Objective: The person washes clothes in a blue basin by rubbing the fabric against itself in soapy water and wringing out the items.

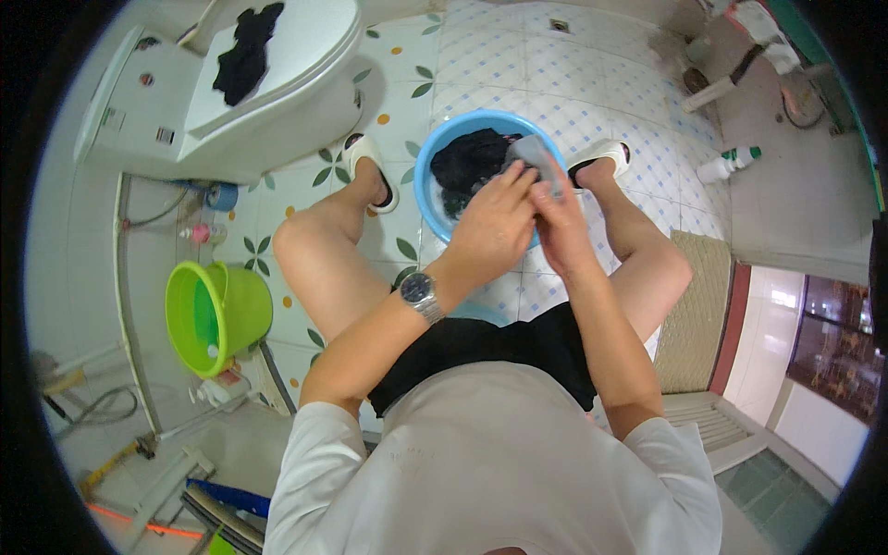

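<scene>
Between my knees a light blue plastic basin stands on the tiled floor, with dark wet fabric and some suds inside. Above its right side, a thin grey piece of cloth is gripped between my two hands, blurred by motion. My left hand, with a metal-band watch on the wrist, lays its fingers across the cloth's lower part. Pressed against those fingers, my right hand pinches the cloth from the other side. The part of the cloth under my fingers is hidden.
A black garment lies on the closed lid of a white toilet. Left of me are a lime green bucket, a pink-capped bottle and a pump bottle. At right, a white bottle with green cap lies by the wall.
</scene>
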`<state>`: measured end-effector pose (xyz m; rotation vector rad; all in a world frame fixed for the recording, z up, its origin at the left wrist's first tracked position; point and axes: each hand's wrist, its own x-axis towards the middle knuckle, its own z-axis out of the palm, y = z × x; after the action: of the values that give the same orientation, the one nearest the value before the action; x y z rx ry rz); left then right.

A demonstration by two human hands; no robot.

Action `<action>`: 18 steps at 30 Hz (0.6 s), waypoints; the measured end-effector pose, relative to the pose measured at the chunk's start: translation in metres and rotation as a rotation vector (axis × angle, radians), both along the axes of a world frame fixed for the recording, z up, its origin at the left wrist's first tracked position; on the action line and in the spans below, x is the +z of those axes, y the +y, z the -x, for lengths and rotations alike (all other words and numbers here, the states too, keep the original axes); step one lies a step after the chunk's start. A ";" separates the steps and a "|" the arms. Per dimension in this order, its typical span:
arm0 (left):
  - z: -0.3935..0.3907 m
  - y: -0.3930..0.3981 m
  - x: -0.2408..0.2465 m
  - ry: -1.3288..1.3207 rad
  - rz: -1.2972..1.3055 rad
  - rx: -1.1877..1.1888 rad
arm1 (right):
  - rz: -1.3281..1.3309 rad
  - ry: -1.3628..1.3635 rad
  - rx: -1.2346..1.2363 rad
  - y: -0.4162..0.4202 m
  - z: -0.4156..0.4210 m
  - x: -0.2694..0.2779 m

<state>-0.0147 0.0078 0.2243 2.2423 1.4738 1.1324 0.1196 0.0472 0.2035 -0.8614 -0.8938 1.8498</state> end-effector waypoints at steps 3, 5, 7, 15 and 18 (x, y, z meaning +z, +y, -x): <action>0.002 -0.002 0.001 0.252 -0.076 -0.057 | 0.076 0.033 -0.070 0.006 -0.009 0.011; 0.003 -0.003 0.001 0.304 -0.121 -0.077 | 0.113 0.092 -0.123 0.011 -0.016 0.007; 0.003 -0.003 0.000 0.303 -0.144 -0.071 | 0.080 0.125 -0.113 0.015 -0.020 0.005; 0.004 -0.003 -0.011 0.361 -0.117 -0.058 | 0.135 0.033 -0.100 0.017 -0.026 0.004; 0.007 -0.003 -0.013 0.377 -0.108 -0.060 | 0.143 -0.004 -0.088 0.019 -0.030 -0.003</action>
<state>-0.0217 0.0046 0.2111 2.6689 1.4898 0.8191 0.1493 0.0663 0.2005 -0.9775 -0.7206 1.8525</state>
